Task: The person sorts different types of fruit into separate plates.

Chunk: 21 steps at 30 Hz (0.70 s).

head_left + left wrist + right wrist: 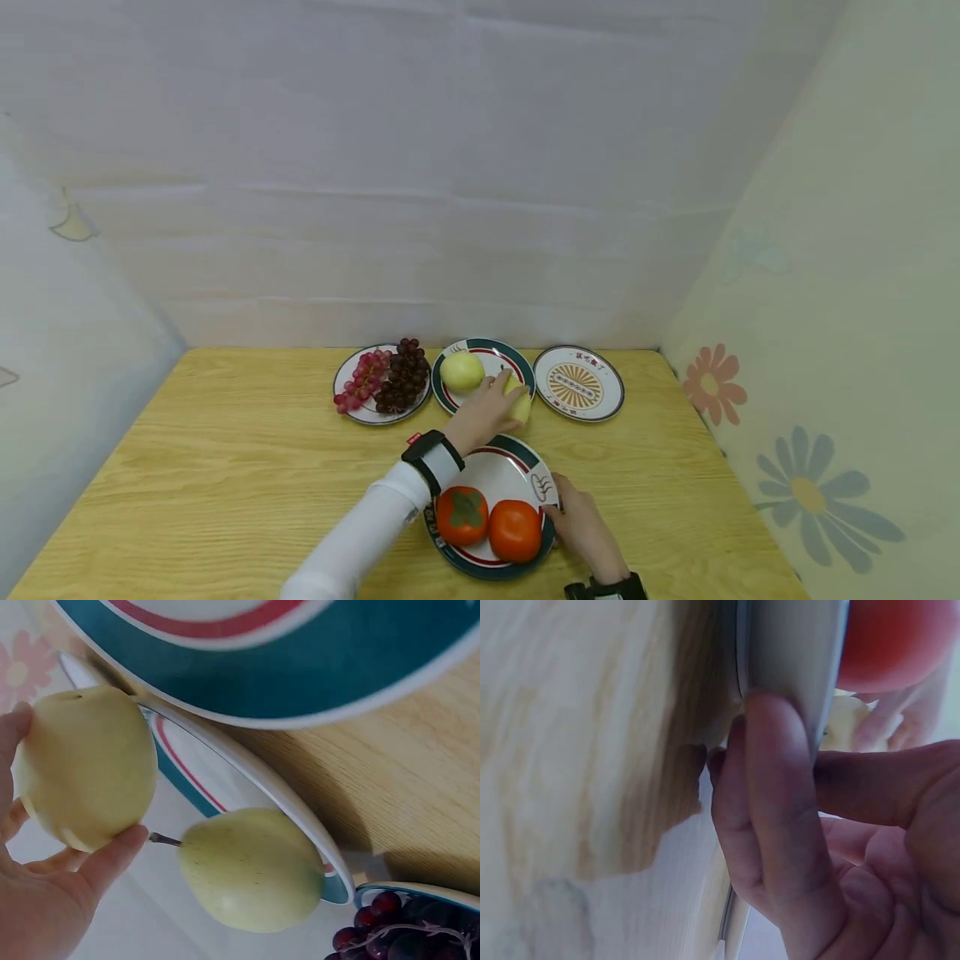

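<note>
My left hand (483, 417) grips a pale yellow pear (86, 769) over the right side of the back middle plate (491, 357). A second pear (461, 372), its stem showing in the left wrist view, rests on that plate. Nearer me is a larger plate (498, 477) with a dark green rim, holding two orange persimmons, one with its leafy top up (462, 517) and one smooth (514, 531). My right hand (583, 525) pinches this front plate's right edge, thumb above and fingers beneath the rim in the right wrist view.
At the back left, a plate (352, 367) carries red grapes (363, 382) and dark grapes (405, 377). A white plate (576, 383) with an orange sunburst print lies at the back right. Pale cloth walls (450, 208) enclose the wooden table (247, 467).
</note>
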Tool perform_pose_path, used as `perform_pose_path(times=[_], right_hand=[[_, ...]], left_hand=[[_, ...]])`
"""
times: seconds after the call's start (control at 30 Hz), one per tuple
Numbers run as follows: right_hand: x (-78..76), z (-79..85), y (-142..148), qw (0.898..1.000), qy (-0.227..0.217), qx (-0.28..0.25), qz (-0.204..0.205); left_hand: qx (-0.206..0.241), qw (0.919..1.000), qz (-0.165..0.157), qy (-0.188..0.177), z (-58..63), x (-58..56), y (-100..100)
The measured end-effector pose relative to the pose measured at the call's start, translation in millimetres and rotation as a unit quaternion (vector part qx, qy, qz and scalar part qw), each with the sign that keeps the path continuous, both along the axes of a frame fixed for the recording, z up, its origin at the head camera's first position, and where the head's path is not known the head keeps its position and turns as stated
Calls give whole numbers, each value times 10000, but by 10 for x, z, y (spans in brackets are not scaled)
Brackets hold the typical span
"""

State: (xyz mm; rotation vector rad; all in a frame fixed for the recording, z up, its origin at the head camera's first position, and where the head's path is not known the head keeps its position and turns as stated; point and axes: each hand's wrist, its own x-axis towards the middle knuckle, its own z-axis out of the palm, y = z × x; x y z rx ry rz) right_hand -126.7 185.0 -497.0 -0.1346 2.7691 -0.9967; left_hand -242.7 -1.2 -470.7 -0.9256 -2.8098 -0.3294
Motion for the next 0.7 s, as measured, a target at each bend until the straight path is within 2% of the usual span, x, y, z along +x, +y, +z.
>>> perform_pose_path(times=[0.1, 0.27, 0.5, 0.7], right_hand=[[2, -16, 9, 10000, -65, 42, -29], [2, -29, 6, 9996, -256, -64, -81], [-9, -5, -11, 9978, -607, -189, -180], [-19, -23, -4, 9990, -426, -34, -144]], left_hand=[[-10, 9992, 348, -199, -12, -101, 18], [-33, 9967, 692, -421, -95, -239, 34], [-101, 9966, 814, -121, -147, -298, 30], [-370, 9944, 969, 214, -150, -277, -7]])
